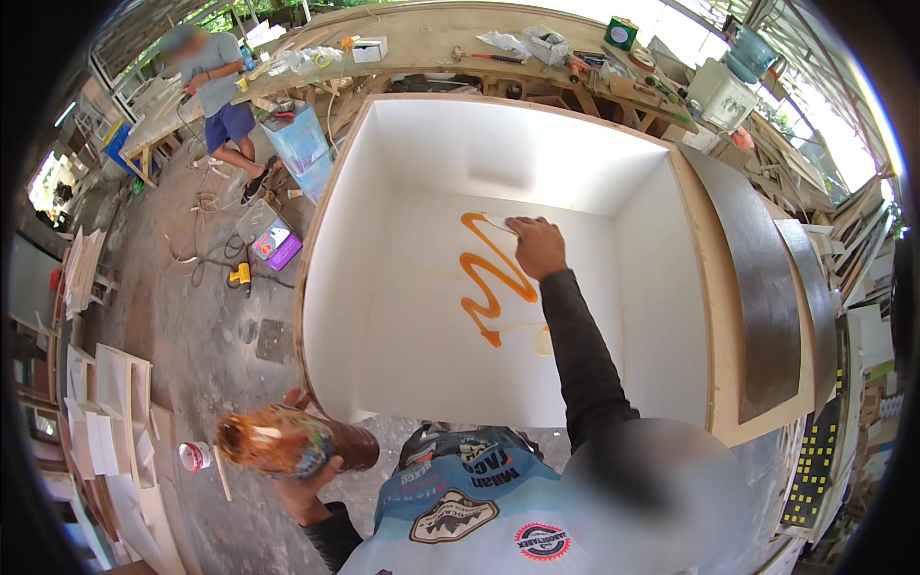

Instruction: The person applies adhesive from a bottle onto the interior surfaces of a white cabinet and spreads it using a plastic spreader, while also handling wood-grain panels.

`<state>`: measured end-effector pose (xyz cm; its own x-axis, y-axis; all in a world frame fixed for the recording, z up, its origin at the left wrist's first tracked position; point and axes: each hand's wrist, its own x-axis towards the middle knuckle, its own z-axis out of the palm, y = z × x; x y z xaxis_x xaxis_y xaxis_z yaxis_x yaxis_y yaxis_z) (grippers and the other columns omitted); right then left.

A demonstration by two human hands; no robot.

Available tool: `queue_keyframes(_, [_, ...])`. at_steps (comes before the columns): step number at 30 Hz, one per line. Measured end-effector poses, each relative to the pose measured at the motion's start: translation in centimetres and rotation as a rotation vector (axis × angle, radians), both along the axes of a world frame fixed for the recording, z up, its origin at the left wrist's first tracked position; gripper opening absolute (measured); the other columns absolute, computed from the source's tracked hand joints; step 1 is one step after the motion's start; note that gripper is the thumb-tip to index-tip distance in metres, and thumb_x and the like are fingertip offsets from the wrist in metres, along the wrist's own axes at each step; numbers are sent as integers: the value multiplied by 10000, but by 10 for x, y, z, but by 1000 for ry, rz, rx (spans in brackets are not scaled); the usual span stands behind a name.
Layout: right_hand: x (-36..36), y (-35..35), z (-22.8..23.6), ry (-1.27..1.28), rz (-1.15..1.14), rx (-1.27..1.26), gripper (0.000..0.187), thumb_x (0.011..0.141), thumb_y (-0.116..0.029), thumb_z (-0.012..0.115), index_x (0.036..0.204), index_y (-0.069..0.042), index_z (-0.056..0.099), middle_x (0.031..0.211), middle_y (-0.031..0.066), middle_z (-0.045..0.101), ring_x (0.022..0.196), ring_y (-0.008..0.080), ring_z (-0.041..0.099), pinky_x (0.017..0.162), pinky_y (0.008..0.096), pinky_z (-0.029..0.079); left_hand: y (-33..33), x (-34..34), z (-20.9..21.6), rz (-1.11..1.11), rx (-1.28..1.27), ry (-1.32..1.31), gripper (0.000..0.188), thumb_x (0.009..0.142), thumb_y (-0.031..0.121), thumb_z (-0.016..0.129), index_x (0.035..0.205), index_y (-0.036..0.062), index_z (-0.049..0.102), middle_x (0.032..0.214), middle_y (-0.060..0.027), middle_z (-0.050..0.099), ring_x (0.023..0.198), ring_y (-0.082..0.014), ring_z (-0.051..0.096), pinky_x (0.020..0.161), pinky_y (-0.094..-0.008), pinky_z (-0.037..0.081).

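Right hand (539, 247): fingers closed on a thin, pale flat tool (498, 224), held at the far end of an orange zigzag bead (525, 291). Bead: on the white panel (431, 374) of a box-like cabinet; long axis running back toward the wearer, mostly left of the right hand, which is the nearer one. Left hand (311, 491): wrapped around a smeared brown container (355, 447), outside the near left corner. Beyond: yellow drill (241, 275) on the floor; long wooden bench (422, 53) behind.
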<state>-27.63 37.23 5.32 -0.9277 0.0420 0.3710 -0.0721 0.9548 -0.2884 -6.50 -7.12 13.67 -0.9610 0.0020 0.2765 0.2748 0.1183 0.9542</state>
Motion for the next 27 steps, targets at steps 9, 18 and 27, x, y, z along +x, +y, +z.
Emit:
queue_keyframes(9, [-42, -33, -6, -377, -37, 111, 374, 797, -94, 512, 1079, -187, 741, 934, 143, 702, 985, 327, 637, 884, 448, 485, -31, 23, -29, -19, 152, -232, 995, 596, 138, 874, 1425, 55, 329, 1436, -183, 432, 1318, -339, 444, 1084, -448, 380])
queue_keyframes(18, [-100, -105, -6, -209, 37, -44, 368, 838, -87, 500, 1147, -171, 681, 907, 147, 692, 935, 353, 637, 823, 463, 500, -44, 14, -37, -58, 215, -264, 933, 595, 44, 860, 1387, 49, 369, 1396, -173, 464, 1287, -301, 481, 1054, -427, 421])
queue_keyframes(27, [-140, -148, -51, -50, 37, 213, 313, 813, -69, 530, 1094, -118, 658, 1063, 64, 694, 1061, 284, 604, 921, 452, 450, -77, 30, -41, 75, 161, -287, 946, 586, 9, 854, 1398, 44, 370, 1381, -181, 489, 1274, -303, 500, 1056, -431, 422])
